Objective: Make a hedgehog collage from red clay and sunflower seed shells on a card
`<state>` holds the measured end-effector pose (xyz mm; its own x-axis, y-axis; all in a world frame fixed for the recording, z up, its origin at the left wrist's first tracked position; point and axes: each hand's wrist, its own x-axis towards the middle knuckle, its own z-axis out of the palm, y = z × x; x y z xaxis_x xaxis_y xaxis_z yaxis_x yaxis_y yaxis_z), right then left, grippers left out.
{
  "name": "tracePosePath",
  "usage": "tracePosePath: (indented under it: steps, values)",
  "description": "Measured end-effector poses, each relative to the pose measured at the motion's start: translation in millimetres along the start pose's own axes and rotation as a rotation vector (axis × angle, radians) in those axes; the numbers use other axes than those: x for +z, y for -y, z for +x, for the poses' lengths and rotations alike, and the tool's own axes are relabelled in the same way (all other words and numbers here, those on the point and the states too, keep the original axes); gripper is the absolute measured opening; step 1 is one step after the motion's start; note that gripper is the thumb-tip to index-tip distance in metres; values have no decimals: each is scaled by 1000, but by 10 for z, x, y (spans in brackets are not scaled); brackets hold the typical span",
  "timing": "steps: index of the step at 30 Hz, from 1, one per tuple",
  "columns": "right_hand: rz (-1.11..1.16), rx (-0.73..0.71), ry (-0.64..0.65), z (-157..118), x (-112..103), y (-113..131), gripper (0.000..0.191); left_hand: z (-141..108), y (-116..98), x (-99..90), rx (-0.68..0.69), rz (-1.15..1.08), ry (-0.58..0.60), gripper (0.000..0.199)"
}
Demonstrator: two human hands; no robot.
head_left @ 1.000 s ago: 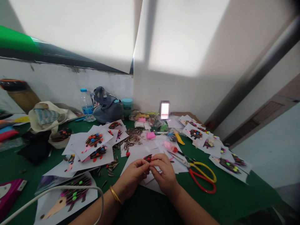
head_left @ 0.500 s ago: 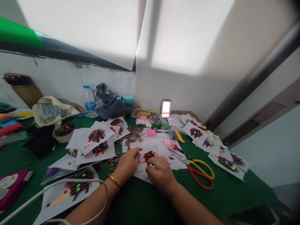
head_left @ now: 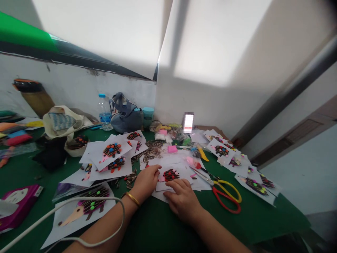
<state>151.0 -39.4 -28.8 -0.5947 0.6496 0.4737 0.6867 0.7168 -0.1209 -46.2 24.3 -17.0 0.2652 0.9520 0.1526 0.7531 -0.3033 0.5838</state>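
Note:
A white sheet with a seed-covered hedgehog (head_left: 171, 174) with red and pink dots and a pink snout lies between my two hands. My left hand (head_left: 147, 180), with a gold bangle at the wrist, rests at the sheet's left edge, its visible fingers stretched toward the snout. Over the lower edge lies my right hand (head_left: 183, 199), fingers loosely extended and thumb apart, nothing visible in it. Red-and-yellow-handled scissors (head_left: 226, 193) lie to the right, beside a pink-red clay lump (head_left: 193, 163). Sunflower seeds (head_left: 152, 150) are heaped behind my left hand.
Finished hedgehog sheets (head_left: 112, 150) are piled on the left, with more sheets (head_left: 255, 182) on the right. A white cable (head_left: 86, 199) crosses my left forearm. Along the wall stand a water bottle (head_left: 105, 116), a blue bag (head_left: 127, 119) and a lit phone (head_left: 188, 123).
My right hand has shifted slightly down from the hedgehog and its fingers have loosened, showing more of the seeds. My left hand stays at the sheet's edge. The view has turned slightly left.

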Motion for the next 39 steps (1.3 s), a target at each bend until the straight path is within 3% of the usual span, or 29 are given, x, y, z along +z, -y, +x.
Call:
tracePosePath:
  steps: [10,16,22,30,39]
  values:
    - [7,14,27,-8,-10,46,38,2,-19,-3,-10,1,3,34]
    - [40,25,48,-28,-33,57,23,-5,-27,-12,-10,6,1,33]
    - [47,31,66,-7,-39,76,28,-2,-19,2,-15,14,-6,33]
    - [81,54,31,2,-42,78,24,-7,-15,0,-6,9,-6,34]
    - [172,141,-149,55,-88,3,25,-6,1,-3,1,2,9,36]
